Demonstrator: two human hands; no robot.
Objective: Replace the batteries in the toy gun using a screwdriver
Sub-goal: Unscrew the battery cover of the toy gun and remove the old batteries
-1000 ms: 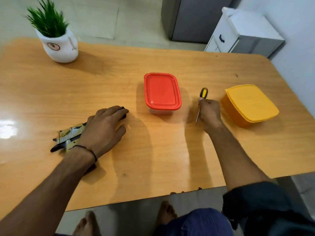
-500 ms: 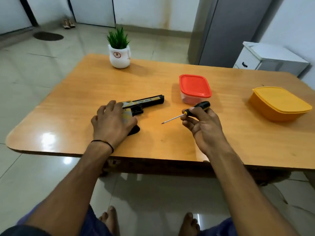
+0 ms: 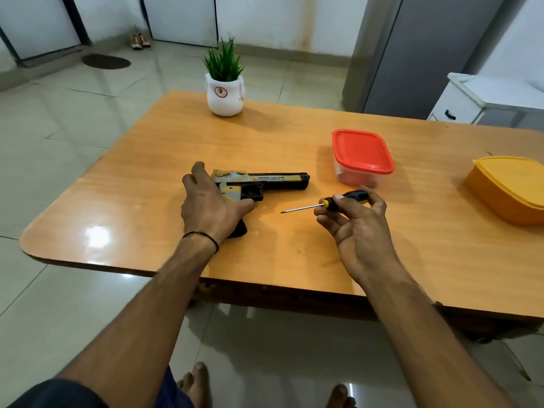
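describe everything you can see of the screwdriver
The screwdriver has a black handle that looks plastic, a yellow collar and a thin bare metal shaft. The right hand pinches the handle between thumb and fingers, holding it nearly level over the wooden table. Its tip points left toward the toy gun and stops short of it.

There is one toy gun (image 3: 276,182), one screwdriver (image 3: 325,203), one potted plant (image 3: 225,89) and one surface (image 3: 294,136). Lidded plastic containers number two: one red-lidded container (image 3: 362,151) and one yellow container (image 3: 509,187). Two hands show, the left hand (image 3: 209,207) and the right hand (image 3: 359,228), and the floor holds one pair of shoes (image 3: 140,41) and one dark mat (image 3: 106,61).
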